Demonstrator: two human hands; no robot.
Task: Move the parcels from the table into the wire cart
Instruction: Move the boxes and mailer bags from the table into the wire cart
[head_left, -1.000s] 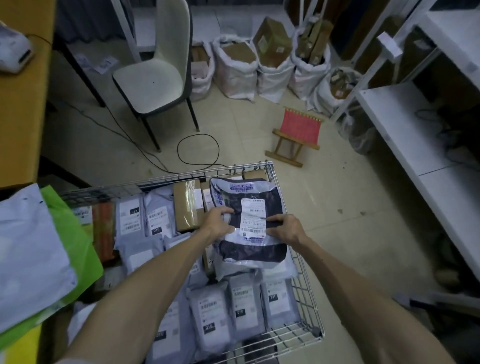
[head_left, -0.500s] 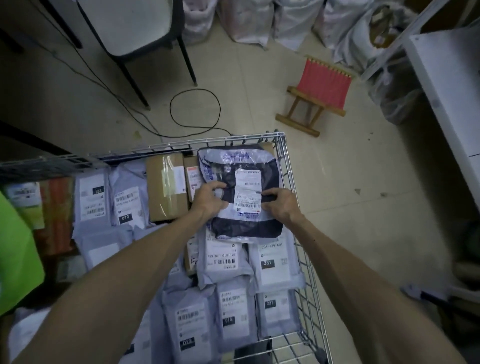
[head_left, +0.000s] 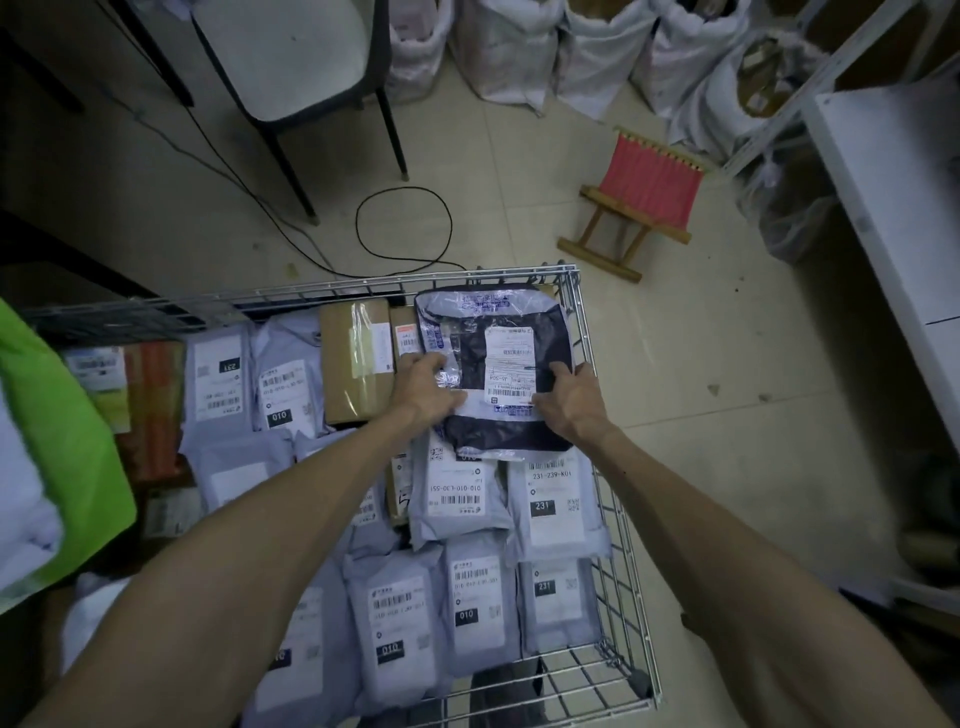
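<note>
Nearest, grey mailers (head_left: 395, 618) fill the wire cart (head_left: 363, 286), their black tags reading "010" and "231". One white label reads "010-010-L30-551", another "231-239-K01". Beyond them a dark parcel (head_left: 511, 436) in a clear printed bag lies on the pile in the cart's far right corner. The left hand (head_left: 423, 384) and right hand (head_left: 569, 402) press on its two sides, fingers spread flat. Its white barcode label is too small to read surely. A taped cardboard box (head_left: 356, 364) sits beside it. Farther off stand a red folding stool (head_left: 644, 197) and white sacks (head_left: 597, 47).
</note>
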